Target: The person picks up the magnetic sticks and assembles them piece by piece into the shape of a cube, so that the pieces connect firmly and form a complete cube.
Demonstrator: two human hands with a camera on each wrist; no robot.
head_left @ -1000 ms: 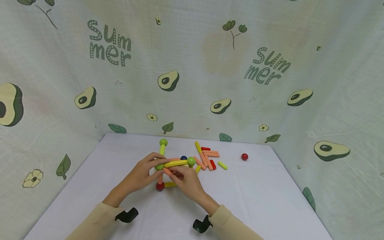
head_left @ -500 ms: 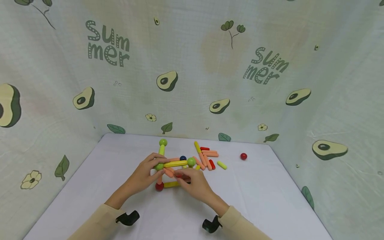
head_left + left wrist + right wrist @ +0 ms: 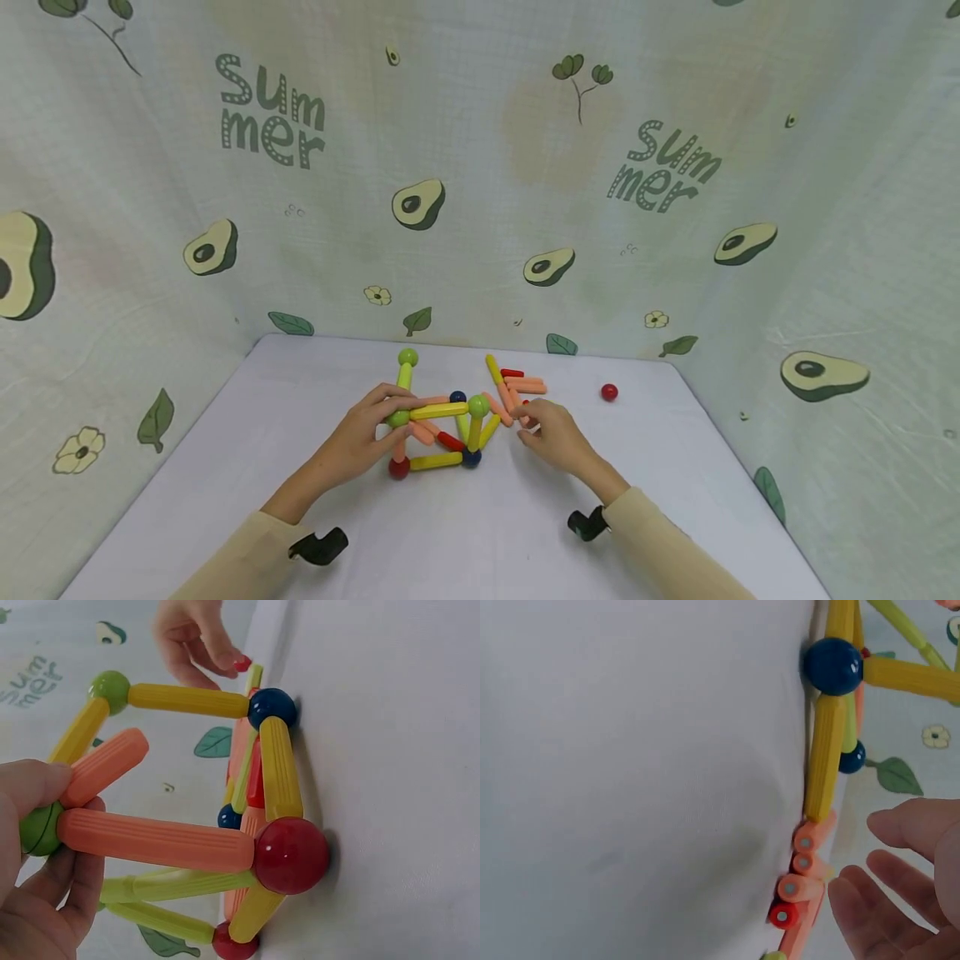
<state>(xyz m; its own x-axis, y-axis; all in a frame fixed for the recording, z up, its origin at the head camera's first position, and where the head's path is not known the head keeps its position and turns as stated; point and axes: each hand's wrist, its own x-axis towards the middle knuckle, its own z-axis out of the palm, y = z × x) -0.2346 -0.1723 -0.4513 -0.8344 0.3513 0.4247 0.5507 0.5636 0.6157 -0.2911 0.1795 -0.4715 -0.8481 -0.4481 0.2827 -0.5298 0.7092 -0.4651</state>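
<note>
My left hand [image 3: 366, 429] grips a green ball [image 3: 41, 831] at an upper corner of a frame built from magnetic sticks and balls. In the left wrist view, a short orange stick [image 3: 109, 766] juts from that ball beside the thumb, its far end free. A longer orange stick [image 3: 157, 840] runs from the same ball to a red ball [image 3: 292, 856] on the table. The upper yellow stick [image 3: 438, 410] joins the held ball to another green ball [image 3: 478, 406]. My right hand [image 3: 557, 437] hovers by the loose sticks, fingers slightly bent and holding nothing.
Loose orange sticks [image 3: 527, 385], a red stick [image 3: 784, 916] and a yellow stick [image 3: 492, 367] lie behind and right of the frame. A single red ball [image 3: 609, 392] sits farther right. Patterned cloth [image 3: 480, 167] hangs behind the white table [image 3: 637, 500].
My right hand has left the frame and moved right to the loose sticks, uncovering a red stick and a dark blue ball low in the frame. My left hand stays on the green ball.
</note>
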